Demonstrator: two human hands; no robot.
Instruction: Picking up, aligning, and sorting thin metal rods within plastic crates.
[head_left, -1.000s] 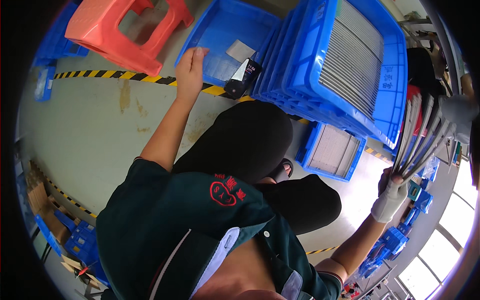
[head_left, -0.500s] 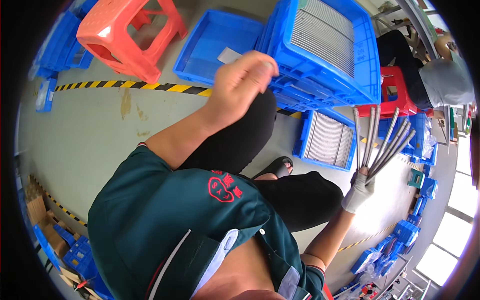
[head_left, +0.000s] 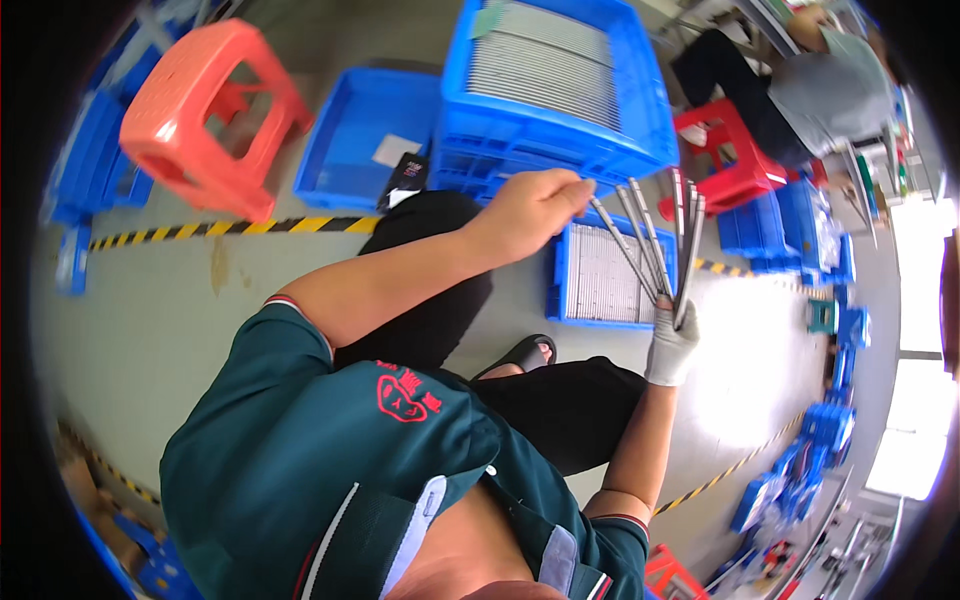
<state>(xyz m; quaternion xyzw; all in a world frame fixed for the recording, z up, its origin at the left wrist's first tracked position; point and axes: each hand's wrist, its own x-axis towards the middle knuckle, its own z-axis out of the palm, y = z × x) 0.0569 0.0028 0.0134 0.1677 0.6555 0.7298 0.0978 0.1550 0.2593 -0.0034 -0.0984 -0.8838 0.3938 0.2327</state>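
Note:
My right hand [head_left: 672, 345], in a whitish glove, is closed around the lower ends of several slim grey metal rods [head_left: 690, 235], which fan out upward. The bare left hand [head_left: 525, 215] is pinched at the upper end of the leftmost rod [head_left: 625, 245], which leans away from the others. Behind the rods stands a small blue crate [head_left: 562, 280] filled with rows of similar rods [head_left: 605, 270]. A larger stack of blue crates [head_left: 550, 155] rises beyond my left hand, its top one holding more rods in rows [head_left: 545, 65].
A shallow blue bin [head_left: 340, 135] with a white paper [head_left: 397, 150] lies left of the stack, a dark phone-like object [head_left: 405, 180] at its edge. Further left stands an orange-red stool [head_left: 215, 120]. At far right a person [head_left: 830, 105] sits by a red stool [head_left: 735, 160].
My left hand has moved right and down to the rods. The right hand has shifted left with the rods, and the whole view has turned somewhat.

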